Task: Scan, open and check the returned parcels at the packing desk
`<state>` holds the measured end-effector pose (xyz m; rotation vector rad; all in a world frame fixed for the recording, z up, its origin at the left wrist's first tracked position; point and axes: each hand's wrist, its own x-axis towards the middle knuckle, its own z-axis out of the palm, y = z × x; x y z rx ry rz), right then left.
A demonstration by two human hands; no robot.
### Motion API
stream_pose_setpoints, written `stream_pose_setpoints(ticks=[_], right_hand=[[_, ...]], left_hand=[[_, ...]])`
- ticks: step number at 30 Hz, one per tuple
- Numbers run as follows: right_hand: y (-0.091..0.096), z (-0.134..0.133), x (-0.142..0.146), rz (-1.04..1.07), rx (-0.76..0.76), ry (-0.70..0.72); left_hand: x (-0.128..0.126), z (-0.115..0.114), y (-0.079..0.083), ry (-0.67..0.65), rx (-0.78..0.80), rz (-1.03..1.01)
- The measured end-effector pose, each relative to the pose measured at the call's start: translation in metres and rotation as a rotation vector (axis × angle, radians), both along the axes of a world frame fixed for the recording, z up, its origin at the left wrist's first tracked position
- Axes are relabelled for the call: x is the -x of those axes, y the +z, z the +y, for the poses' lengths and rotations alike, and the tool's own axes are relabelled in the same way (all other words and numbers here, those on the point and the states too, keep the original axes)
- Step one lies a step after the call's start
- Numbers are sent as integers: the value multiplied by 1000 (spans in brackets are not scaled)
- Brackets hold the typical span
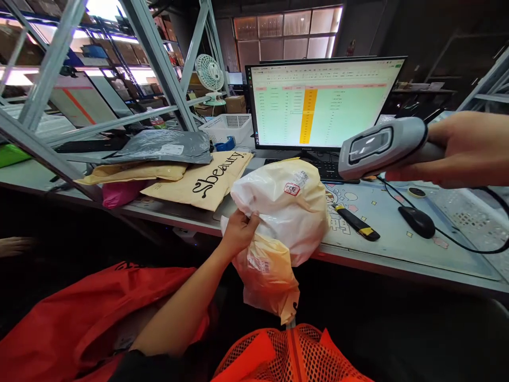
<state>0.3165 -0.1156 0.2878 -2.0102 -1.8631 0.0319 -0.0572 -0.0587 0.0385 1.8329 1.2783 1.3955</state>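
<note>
My left hand [239, 232] is closed on the edge of a white and yellow plastic parcel [284, 220] at the desk's front edge. That parcel carries a barcode label and a red-framed sticker. Just below my fingers hangs a smaller yellowish plastic parcel [270, 276] with its own barcode label; whether the two are joined is hidden. At the right, my right hand [465, 151] grips a grey barcode scanner [384, 146] by its handle. The scanner is held above the desk, its head facing left, apart from the parcels.
A monitor [318, 106] showing a spreadsheet stands behind a keyboard [338, 171]. A utility knife [357, 223] and a mouse [417, 220] lie on the right. Stacked mailer bags [202, 180] occupy the left, near a white basket [228, 127]. A red bag [99, 313] is below.
</note>
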Motion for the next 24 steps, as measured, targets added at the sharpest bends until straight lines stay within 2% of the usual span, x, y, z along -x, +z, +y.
stream_pose_setpoints(ticks=[2, 4, 8, 11, 14, 17, 21, 23, 24], right_hand=[[7, 1, 9, -253, 159, 21], [11, 1, 17, -382, 214, 22], [11, 0, 24, -363, 198, 37], [-4, 4, 13, -226, 141, 96], [-43, 20, -7, -57, 127, 110], [-106, 48, -26, -23, 163, 43], [-196, 81, -46, -158, 221, -247], [-229, 87, -52, -156, 268, -357], [-239, 88, -53, -151, 291, -396]], left_hand=[[-1, 0, -1, -2, -2, -15], [-2, -1, -1, -11, 8, -22], [-1, -1, -1, -40, 26, -45], [2, 0, -3, -25, 41, -59], [8, 4, -8, 2, 91, -117], [16, 6, -17, 48, 187, -170], [24, 6, -32, 109, 269, -237], [26, 5, -39, 115, 305, -266], [27, 5, -43, 115, 325, -280]])
